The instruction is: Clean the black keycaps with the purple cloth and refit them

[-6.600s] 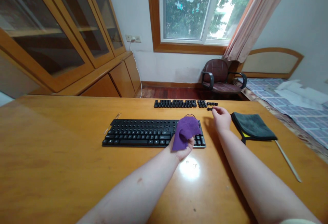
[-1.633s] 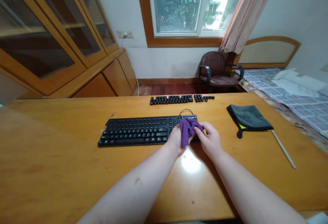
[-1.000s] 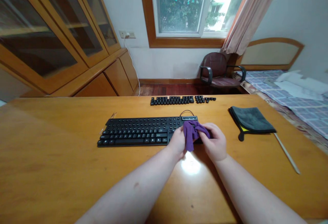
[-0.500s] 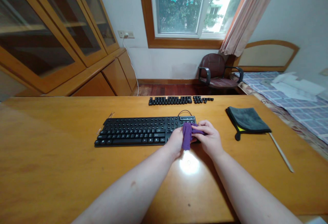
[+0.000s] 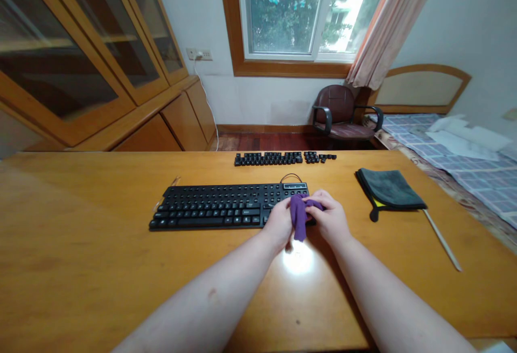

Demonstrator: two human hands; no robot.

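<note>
The left hand (image 5: pixel 277 224) and right hand (image 5: pixel 332 216) grip a crumpled purple cloth (image 5: pixel 299 216) between them at the right end of a black keyboard (image 5: pixel 210 206), with rows of loose keycaps (image 5: pixel 274 158) beyond it on the wooden tabletop (image 5: pixel 81 245).

The head camera looks forward and down at the near left hand (image 5: pixel 277 225) and right hand (image 5: pixel 330 217), facing a window (image 5: pixel 280 14).
</note>
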